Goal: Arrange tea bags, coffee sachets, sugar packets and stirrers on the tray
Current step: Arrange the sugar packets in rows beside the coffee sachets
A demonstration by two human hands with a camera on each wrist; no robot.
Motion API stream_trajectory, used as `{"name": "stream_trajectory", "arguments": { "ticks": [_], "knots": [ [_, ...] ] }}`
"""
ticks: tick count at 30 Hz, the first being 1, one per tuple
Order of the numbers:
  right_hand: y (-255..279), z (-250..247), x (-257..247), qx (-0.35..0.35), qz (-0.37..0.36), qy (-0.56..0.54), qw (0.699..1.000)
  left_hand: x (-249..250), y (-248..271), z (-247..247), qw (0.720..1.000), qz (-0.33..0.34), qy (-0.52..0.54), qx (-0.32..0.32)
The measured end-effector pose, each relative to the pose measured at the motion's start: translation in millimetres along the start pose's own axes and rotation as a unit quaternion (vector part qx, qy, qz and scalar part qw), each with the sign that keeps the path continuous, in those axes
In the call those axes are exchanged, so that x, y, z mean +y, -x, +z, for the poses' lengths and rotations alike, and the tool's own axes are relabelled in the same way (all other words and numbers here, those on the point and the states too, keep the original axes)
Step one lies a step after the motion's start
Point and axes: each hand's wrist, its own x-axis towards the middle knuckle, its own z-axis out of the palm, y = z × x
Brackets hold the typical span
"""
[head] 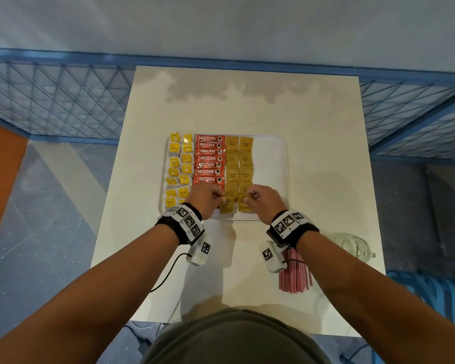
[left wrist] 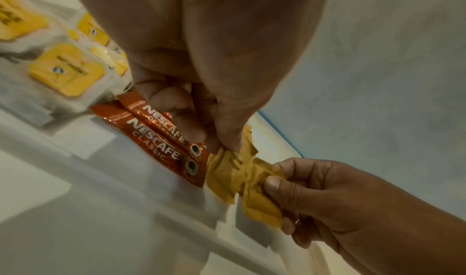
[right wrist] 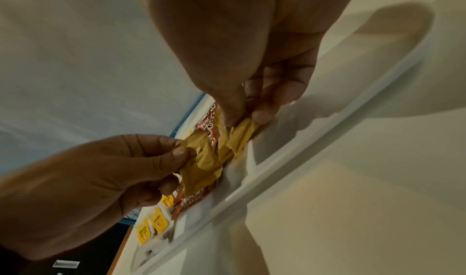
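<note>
A white tray [head: 269,166] on the table holds two columns of yellow tea bags [head: 180,164], a column of red coffee sachets [head: 209,158] and two columns of brown sugar packets [head: 239,158]. At the tray's near edge my left hand [head: 220,198] pinches the top of one sugar packet [head: 227,204], just right of the sachets [left wrist: 156,140]. My right hand [head: 250,197] pinches the neighbouring sugar packet [head: 244,206]. In the wrist views both packets [left wrist: 227,171] [right wrist: 242,136] look crumpled and touch each other. A bundle of red stirrers [head: 296,277] lies on the table, partly hidden under my right wrist.
A glass jar [head: 353,244] stands near the table's right edge. The right third of the tray is bare white. Blue wire fencing [head: 58,101] runs behind and beside the cream table [head: 234,106]. A black cable [head: 168,271] trails from my left wrist.
</note>
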Motion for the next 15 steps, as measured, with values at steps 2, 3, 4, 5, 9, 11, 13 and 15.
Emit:
{"name": "stream_trajectory", "arguments": {
  "ticks": [2,3,4,5,9,11,13,15],
  "knots": [
    [-0.8,4.3,2.9,-0.002,0.016,0.019,1.000,1.1,-3.7,2.4,1.000,0.009,-0.023,-0.005],
    [-1.6,6.4,5.1,0.000,0.022,0.027,0.999,0.6,-5.9,3.8,1.000,0.009,-0.030,-0.004],
    [-2.3,8.0,7.0,0.002,0.029,0.034,0.999,1.0,-7.2,4.7,0.999,0.004,-0.032,-0.004],
    [-2.7,9.3,8.4,0.004,0.035,0.038,0.999,0.6,-8.6,6.1,1.000,0.001,-0.031,-0.002],
    [-3.6,9.3,8.3,0.013,0.049,0.074,0.996,0.4,-12.2,11.0,0.999,-0.001,-0.038,-0.005],
    [-2.6,8.2,8.0,0.020,0.050,0.091,0.994,0.5,-13.3,13.2,0.999,-0.003,-0.044,-0.003],
    [-1.7,7.9,8.0,0.021,0.052,0.103,0.993,-0.4,-14.3,15.3,0.999,-0.010,-0.049,-0.003],
    [-0.9,7.4,7.8,0.019,0.050,0.109,0.993,-0.9,-14.4,17.5,0.998,-0.018,-0.060,-0.010]
  ]
}}
